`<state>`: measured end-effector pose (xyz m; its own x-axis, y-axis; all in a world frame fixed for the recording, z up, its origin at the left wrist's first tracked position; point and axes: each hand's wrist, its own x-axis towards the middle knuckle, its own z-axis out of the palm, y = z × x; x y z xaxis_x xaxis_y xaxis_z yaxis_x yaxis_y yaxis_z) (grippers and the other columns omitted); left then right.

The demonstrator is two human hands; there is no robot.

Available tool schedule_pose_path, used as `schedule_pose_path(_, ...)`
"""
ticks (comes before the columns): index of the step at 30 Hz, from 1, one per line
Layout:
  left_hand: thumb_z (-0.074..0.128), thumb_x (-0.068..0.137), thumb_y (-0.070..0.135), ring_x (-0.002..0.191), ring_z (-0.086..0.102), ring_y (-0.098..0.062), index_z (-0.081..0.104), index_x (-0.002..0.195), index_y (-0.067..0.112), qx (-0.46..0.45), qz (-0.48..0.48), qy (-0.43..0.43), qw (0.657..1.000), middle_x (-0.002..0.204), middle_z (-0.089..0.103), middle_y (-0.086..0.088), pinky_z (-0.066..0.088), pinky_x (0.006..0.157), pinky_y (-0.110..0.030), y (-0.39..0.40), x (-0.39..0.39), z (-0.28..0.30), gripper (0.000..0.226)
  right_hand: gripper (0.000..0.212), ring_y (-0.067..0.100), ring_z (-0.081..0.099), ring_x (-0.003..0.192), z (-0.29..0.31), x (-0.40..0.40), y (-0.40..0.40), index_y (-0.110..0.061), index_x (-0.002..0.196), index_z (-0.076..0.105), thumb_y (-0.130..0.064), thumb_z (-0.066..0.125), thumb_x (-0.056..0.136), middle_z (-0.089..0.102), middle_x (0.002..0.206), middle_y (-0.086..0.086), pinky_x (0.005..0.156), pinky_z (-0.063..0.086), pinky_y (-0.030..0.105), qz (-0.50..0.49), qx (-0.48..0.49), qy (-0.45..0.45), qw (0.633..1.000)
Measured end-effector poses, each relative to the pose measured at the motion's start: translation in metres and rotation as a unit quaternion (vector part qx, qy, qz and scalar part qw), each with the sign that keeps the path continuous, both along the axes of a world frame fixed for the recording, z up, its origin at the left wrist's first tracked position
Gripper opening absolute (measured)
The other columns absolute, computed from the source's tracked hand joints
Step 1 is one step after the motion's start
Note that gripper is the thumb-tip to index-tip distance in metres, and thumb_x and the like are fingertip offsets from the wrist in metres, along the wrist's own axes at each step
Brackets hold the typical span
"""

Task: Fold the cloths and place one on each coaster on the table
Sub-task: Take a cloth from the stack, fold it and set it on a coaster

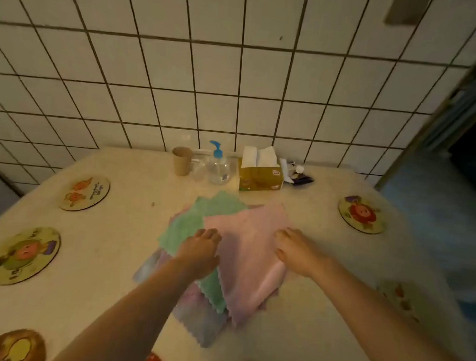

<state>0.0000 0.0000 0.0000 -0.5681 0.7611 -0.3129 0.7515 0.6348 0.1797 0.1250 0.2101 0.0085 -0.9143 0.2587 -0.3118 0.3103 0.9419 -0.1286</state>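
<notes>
The pink cloth (pixel 250 254) lay on top of the loose pile at the middle of the tabletop (pixel 107 258), overlapping a green cloth (pixel 197 222) just left of it. Our left hand (pixel 199 252) rested on the pink cloth's left edge and our right hand (pixel 296 252) on its right edge, though we could not tell whether either pinched it. We judged we should smooth it and match corners before creasing, then carry it to a coaster (pixel 361 214), well right of the pile.

Lower cloths (pixel 193 318) are largely hidden beneath the pink cloth (pixel 250 254); coasters at 6 o'clock (pixel 8 346) are cropped.
</notes>
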Motion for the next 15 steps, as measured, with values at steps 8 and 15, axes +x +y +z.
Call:
schedule_pose_path(8, 0.047, 0.093, 0.027, 0.145, 0.013, -0.025, 0.017, 0.151, 0.014, -0.049, 0.079, 0.007, 0.996, 0.159, 0.013, -0.003, 0.017, 0.115, -0.036, 0.060, -0.056, -0.042, 0.066, 0.048, 0.030, 0.039, 0.129, -0.054, -0.101, 0.043, -0.012, 0.141, 0.031, -0.021, 0.044, 0.096, 0.036, 0.146, 0.011, 0.104, 0.037, 0.044, 0.053, -0.032, -0.009, 0.998)
schedule_pose_path(15, 0.048, 0.089, 0.026, 0.121, 0.041, -0.029, 0.048, 0.125, 0.014, -0.024, 0.151, 0.016, 0.988, 0.129, 0.050, -0.006, 0.037, 0.095, -0.038, 0.082, -0.087, -0.067, 0.037, 0.058, 0.034, 0.027, 0.136, -0.087, -0.156, 0.049, -0.014, 0.144, 0.026, -0.006, 0.048, 0.091, 0.028, 0.151, 0.010, 0.109, 0.031, 0.046, 0.119, -0.014, -0.010, 0.993)
